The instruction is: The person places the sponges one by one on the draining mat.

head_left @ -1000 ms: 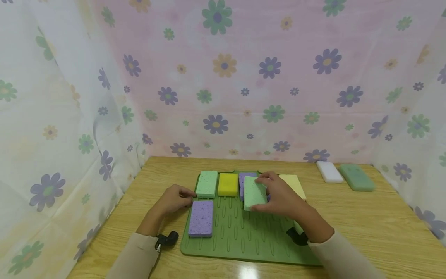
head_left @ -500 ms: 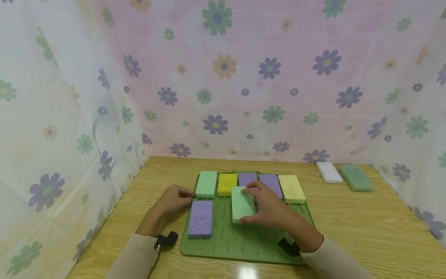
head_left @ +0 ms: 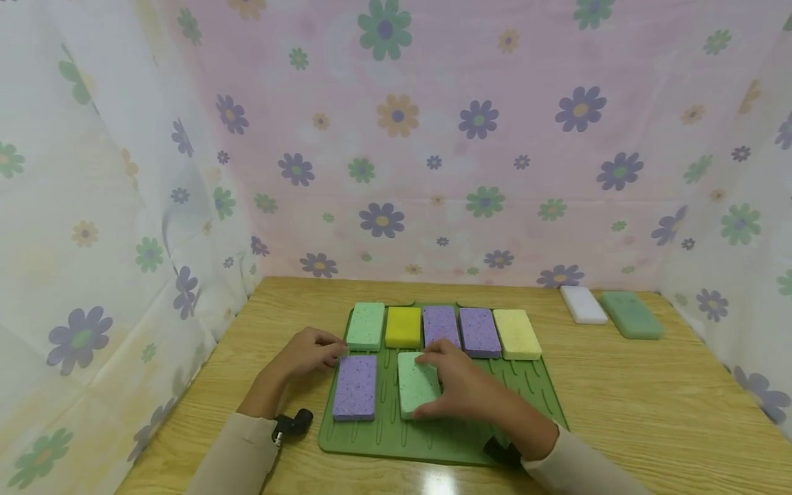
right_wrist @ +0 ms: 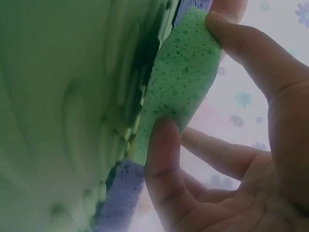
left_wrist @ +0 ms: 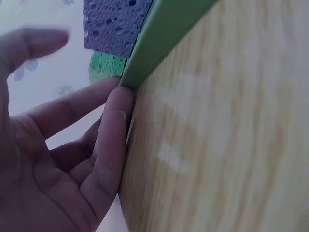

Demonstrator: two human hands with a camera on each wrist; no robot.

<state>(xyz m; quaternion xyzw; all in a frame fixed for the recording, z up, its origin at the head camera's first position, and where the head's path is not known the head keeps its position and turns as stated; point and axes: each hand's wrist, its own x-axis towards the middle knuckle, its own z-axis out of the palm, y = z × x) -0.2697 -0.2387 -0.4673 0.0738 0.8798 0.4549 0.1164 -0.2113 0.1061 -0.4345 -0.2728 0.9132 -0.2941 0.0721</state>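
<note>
My right hand [head_left: 464, 385] grips a light green sponge [head_left: 416, 386] between thumb and fingers, at or just above the green ridged mat [head_left: 427, 440]. In the right wrist view the fingers clasp this green sponge [right_wrist: 181, 72] along its edges. My left hand [head_left: 309, 357] stays at the mat's left edge. Its fingertips touch the mat's rim [left_wrist: 154, 43] in the left wrist view, while another finger is held apart and blurred. Beside that hand lie a purple sponge [head_left: 355, 388] and another light green sponge [head_left: 366, 326].
Along the mat's back row sit a yellow sponge [head_left: 403, 327], a purple sponge [head_left: 441, 324], a second purple sponge [head_left: 479, 333] and a pale yellow sponge [head_left: 518, 335]. A white sponge [head_left: 584, 305] and a darker green sponge [head_left: 631, 315] lie on the wooden table [head_left: 656, 405] at back right.
My right hand has carried the light green sponge left, down and nearer to me, from over the back row to beside the front purple sponge. The left hand has stayed put.
</note>
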